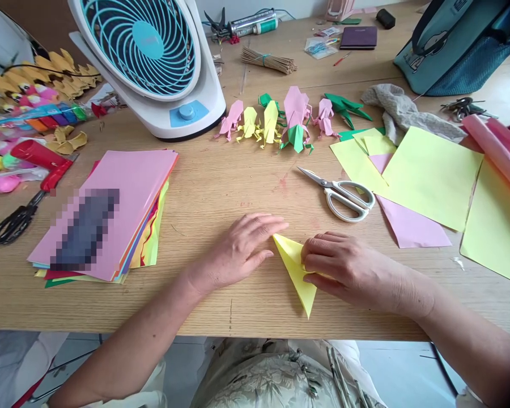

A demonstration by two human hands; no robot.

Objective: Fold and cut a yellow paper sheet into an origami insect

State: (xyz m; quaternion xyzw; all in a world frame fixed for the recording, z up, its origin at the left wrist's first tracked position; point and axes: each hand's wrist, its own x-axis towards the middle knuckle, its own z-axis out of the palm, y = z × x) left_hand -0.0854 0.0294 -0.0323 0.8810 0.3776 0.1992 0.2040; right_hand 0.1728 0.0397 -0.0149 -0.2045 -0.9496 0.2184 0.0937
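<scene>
With the left hand (240,251) unclenched just left of the yellow paper (296,266) and the right hand (344,266) pinching its right side, unbraced folds could skew.

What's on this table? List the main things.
Folded paper: one, yellow, front centre
Origami figures: several, pink/yellow/green, middle back
Pale-handled scissors: one, silver, centre right
Black-handled tool: one, black, left
Fan: one, white and blue, back left
Paper stack: one, multicoloured, left
Loose sheets: several, yellow and pink, right
Bag: one, teal, back right
Cloth: one, grey, right
Stick bundle: one, brown, back
Left hand: one, by folded paper
Right hand: one, on folded paper
</scene>
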